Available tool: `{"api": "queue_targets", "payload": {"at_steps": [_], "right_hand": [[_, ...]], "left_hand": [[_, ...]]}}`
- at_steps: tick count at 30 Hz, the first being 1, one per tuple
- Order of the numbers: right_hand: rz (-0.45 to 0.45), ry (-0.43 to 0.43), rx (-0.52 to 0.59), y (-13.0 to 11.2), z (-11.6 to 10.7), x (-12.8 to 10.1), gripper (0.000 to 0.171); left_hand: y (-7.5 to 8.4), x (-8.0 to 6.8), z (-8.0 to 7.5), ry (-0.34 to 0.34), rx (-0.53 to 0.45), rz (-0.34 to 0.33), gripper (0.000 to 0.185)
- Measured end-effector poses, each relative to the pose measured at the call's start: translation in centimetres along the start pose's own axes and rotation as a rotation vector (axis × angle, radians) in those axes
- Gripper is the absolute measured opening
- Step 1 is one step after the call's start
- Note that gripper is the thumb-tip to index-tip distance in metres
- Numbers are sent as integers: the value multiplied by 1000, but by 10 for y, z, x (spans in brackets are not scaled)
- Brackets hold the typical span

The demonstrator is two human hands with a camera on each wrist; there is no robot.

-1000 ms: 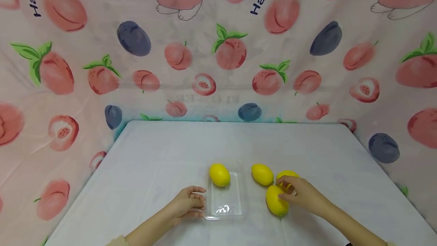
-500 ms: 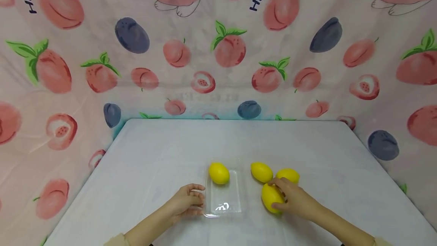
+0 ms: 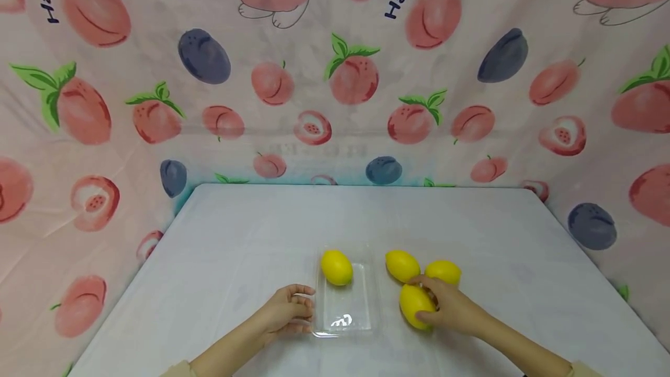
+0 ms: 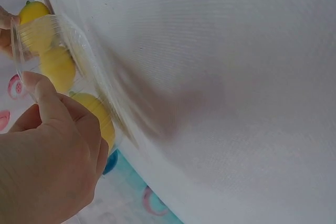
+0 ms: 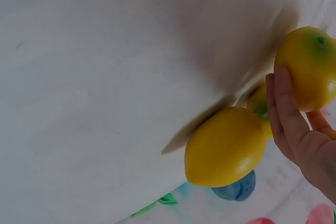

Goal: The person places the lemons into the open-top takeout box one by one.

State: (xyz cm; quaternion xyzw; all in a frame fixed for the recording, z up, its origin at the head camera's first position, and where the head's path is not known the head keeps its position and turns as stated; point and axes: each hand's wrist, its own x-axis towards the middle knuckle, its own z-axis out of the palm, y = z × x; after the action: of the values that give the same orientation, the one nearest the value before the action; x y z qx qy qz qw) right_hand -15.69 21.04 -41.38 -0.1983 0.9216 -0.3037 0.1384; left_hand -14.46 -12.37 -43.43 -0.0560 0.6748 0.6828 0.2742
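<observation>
Right hand [image 3: 454, 306] clamped round near lemon [image 3: 413, 306], thumb on near side, fingers on far, likely so smooth fruit can't roll; can't tell if lifted. Two other lemons [image 3: 444, 273] just beyond my fingers. Left hand [image 3: 285, 309] loose, fingers apart, against clear tray [image 3: 349, 306], probably steadying light plastic; lone lemon [image 3: 337, 267] inside, far end. Since second ago, held fruit shifted toward left hand.
</observation>
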Motion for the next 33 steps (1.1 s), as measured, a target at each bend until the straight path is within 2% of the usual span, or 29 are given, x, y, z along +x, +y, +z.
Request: {"api": "queue_targets", "payload": {"at_steps": [10,15,20,28,33], "right_hand": [[45,54,120,-12,-12,5,54],[-4,113,108,-17,-19,12,50],[-54,133,107,-25,-21,23,48],[-26,119,127,-43,-14,44,48],[-17,113,101,-51,-9,59,47]], "left_hand": [[2,-1,2,7,-25,-26,39],[3,-1,2,-2,-13,-20,40],[2,-1,2,-1,-17,-19,39],[0,-1,0,-17,-20,-19,38],[0,-1,1,-9,-27,-17,38]]}}
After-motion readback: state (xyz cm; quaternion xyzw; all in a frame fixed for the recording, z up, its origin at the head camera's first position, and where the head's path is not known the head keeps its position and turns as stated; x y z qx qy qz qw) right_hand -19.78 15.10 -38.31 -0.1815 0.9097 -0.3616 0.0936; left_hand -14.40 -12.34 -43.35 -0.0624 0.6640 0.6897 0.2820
